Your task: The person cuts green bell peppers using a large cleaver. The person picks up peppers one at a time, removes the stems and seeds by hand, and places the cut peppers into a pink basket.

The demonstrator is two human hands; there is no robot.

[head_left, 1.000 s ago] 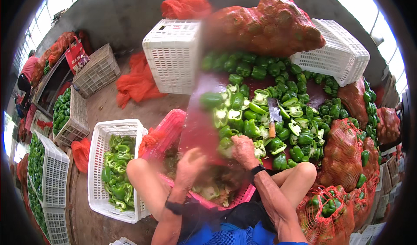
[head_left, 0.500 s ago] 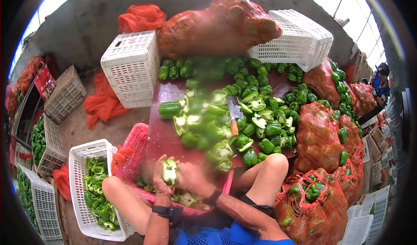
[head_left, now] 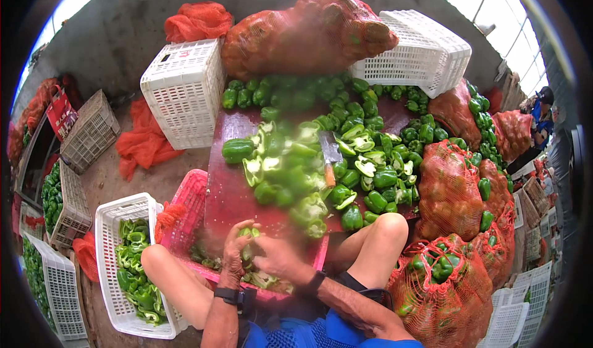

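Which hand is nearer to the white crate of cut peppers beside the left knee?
Left. The left hand is to the right of the white crate; the right hand is farther right of it.

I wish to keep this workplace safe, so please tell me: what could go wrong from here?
The cleaver lies uncovered among the cut green bell peppers, so a hand reaching there might be cut.
The pepper piece in the left hand is above the pink basket; if it slips, it could drop among the scraps there.
The white crate of cut peppers stands close by the left knee, which could bump it.
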